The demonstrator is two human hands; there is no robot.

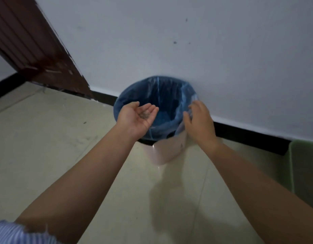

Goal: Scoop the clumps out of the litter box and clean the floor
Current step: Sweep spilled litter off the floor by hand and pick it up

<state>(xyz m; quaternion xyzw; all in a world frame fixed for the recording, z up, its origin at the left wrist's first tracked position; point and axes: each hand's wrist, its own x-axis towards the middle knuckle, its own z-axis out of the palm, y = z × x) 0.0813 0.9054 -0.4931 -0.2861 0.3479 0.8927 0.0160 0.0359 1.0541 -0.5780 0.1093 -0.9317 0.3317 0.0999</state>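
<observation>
From my head view, my left hand [137, 118] is cupped palm up, its grip loose, with dark litter grains [144, 115] over the blue-lined white plastic bin [167, 152]. My right hand [198, 122] pinches the liner's rim. Floor pickup seems nearly finished; the litter box is out of sight.

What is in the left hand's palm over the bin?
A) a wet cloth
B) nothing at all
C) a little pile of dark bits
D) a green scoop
C: the left hand is cupped palm-up over the bin with its blue bag, and a little pile of dark bits lies in the palm.
</observation>
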